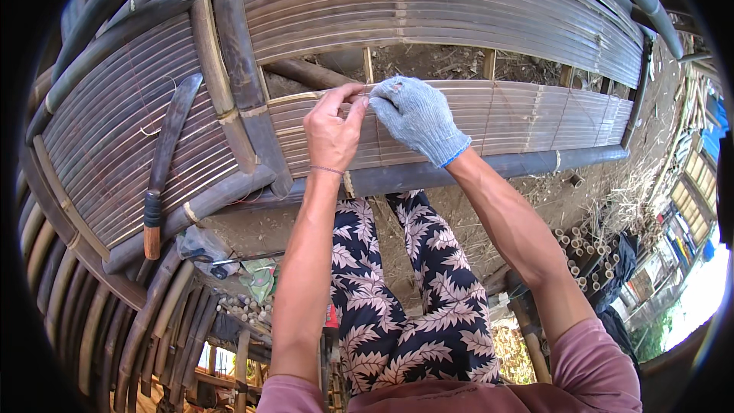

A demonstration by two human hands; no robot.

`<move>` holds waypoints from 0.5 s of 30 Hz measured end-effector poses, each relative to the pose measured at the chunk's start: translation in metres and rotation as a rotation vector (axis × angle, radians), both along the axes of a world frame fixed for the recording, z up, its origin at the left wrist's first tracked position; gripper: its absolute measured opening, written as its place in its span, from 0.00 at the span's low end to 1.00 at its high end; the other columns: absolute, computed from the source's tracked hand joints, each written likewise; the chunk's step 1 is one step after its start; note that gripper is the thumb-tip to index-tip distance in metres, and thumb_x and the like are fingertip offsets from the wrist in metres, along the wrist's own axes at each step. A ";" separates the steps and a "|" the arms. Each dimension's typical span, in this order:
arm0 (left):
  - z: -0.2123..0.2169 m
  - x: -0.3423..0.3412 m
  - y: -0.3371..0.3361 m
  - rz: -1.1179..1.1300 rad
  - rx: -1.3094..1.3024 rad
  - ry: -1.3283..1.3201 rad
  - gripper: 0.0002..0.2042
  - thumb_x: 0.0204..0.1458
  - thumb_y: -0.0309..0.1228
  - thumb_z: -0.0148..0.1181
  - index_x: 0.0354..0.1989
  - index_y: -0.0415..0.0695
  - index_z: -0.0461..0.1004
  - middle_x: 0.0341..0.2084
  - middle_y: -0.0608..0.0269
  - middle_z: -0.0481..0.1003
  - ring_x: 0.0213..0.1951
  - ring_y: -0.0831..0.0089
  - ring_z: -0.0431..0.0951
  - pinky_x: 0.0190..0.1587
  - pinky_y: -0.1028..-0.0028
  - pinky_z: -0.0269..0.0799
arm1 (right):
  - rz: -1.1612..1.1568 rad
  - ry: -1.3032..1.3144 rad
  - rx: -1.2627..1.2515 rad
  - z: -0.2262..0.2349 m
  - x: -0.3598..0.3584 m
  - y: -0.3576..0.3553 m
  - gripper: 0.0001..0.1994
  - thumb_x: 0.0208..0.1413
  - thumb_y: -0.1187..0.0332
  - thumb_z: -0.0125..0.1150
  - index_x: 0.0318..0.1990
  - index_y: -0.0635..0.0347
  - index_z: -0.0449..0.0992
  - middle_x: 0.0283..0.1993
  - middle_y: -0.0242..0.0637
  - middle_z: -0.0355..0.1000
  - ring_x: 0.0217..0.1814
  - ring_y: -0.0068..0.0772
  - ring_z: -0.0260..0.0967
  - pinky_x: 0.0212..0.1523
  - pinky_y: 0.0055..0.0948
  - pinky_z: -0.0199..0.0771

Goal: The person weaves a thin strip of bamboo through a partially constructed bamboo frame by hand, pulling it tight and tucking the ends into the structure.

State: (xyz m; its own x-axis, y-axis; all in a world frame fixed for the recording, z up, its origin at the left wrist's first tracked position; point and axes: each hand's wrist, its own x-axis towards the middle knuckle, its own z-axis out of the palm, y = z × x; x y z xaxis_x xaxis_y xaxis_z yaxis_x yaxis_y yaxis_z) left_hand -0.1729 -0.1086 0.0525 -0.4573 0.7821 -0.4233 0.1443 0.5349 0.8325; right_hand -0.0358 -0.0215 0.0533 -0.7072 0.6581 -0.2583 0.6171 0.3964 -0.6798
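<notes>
My bare left hand, with a thin band round its wrist, pinches at the edge of a panel of split bamboo slats. Against it, my right hand, in a grey-blue knitted glove, is closed with its fingertips meeting the left ones. A thin strand shows between the fingertips; most of it is hidden by the fingers. Fine cords cross the slats at intervals. To the left, a machete with a dark curved blade and a wrapped wooden handle lies on another slatted bamboo section.
Thick dark bamboo poles frame the slats. Beyond a gap lies a second slatted panel. Plastic bags lie at lower left, above stacked bamboo poles. Cut bamboo tubes and straw are on the ground at right.
</notes>
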 end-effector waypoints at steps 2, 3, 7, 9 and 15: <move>0.000 0.002 0.002 -0.033 0.063 0.062 0.06 0.52 0.25 0.63 0.37 0.39 0.79 0.32 0.63 0.79 0.30 0.77 0.75 0.34 0.77 0.69 | -0.013 -0.010 0.013 0.001 0.000 0.000 0.09 0.56 0.62 0.57 0.35 0.57 0.78 0.35 0.43 0.75 0.39 0.48 0.74 0.39 0.44 0.75; -0.003 0.002 0.002 -0.077 0.145 0.134 0.06 0.51 0.25 0.62 0.37 0.39 0.79 0.31 0.60 0.79 0.30 0.74 0.76 0.34 0.76 0.70 | -0.020 -0.014 0.017 0.003 -0.001 -0.001 0.10 0.56 0.61 0.56 0.35 0.57 0.78 0.35 0.44 0.75 0.39 0.49 0.74 0.40 0.45 0.75; -0.005 -0.004 -0.001 -0.244 0.183 0.232 0.06 0.53 0.26 0.61 0.37 0.39 0.78 0.28 0.63 0.79 0.30 0.75 0.76 0.34 0.76 0.70 | 0.037 -0.057 0.114 0.009 0.001 0.002 0.08 0.55 0.65 0.56 0.37 0.56 0.77 0.37 0.44 0.75 0.41 0.49 0.73 0.41 0.44 0.75; -0.009 -0.007 -0.005 -0.109 0.041 -0.191 0.07 0.55 0.29 0.62 0.38 0.39 0.78 0.28 0.68 0.77 0.27 0.82 0.71 0.30 0.79 0.68 | 0.006 -0.037 0.106 0.012 0.002 0.001 0.08 0.54 0.67 0.57 0.39 0.56 0.77 0.38 0.43 0.75 0.42 0.48 0.74 0.41 0.43 0.75; -0.003 -0.009 -0.009 0.142 -0.199 -0.627 0.09 0.57 0.31 0.62 0.40 0.37 0.79 0.30 0.70 0.77 0.34 0.83 0.73 0.40 0.80 0.69 | -0.094 0.179 0.147 0.021 0.006 -0.007 0.12 0.51 0.68 0.61 0.44 0.54 0.77 0.39 0.43 0.75 0.42 0.47 0.74 0.44 0.41 0.75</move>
State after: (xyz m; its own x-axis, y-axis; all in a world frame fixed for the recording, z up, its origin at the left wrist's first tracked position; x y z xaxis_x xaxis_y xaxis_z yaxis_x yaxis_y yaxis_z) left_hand -0.1817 -0.1175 0.0490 -0.1708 0.6120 -0.7722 -0.4171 0.6651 0.6194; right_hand -0.0294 -0.0282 0.0738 -0.6670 0.7445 -0.0304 0.5306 0.4460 -0.7208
